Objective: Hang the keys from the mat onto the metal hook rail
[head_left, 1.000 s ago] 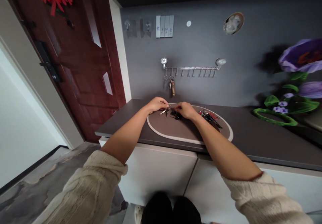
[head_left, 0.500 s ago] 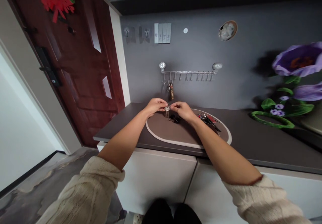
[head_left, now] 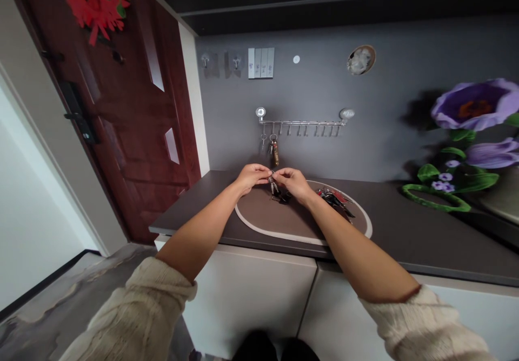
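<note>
Above the oval brown mat (head_left: 284, 230), my left hand (head_left: 253, 178) and my right hand (head_left: 292, 182) meet fingertip to fingertip. Both pinch the ring of a bunch of keys (head_left: 273, 186), whose silver keys dangle below. The ring itself is mostly hidden by the fingers. Under the keys a small black item (head_left: 283, 198) lies on the mat, too dim to name. To the right of my right hand rests a pile of keys (head_left: 334, 199) with red and black parts.
A metal hook rail (head_left: 304, 123) is fixed to the grey wall; a small key (head_left: 263, 140) and a keychain (head_left: 275, 153) hang at its left end. Purple flowers (head_left: 476, 107) stand at the right of the counter (head_left: 405, 236). A dark red door (head_left: 133, 134) is at left.
The right fingers have come in against the left ones at the key ring. The hanging keys have swung and tilted slightly. My view has shifted a little.
</note>
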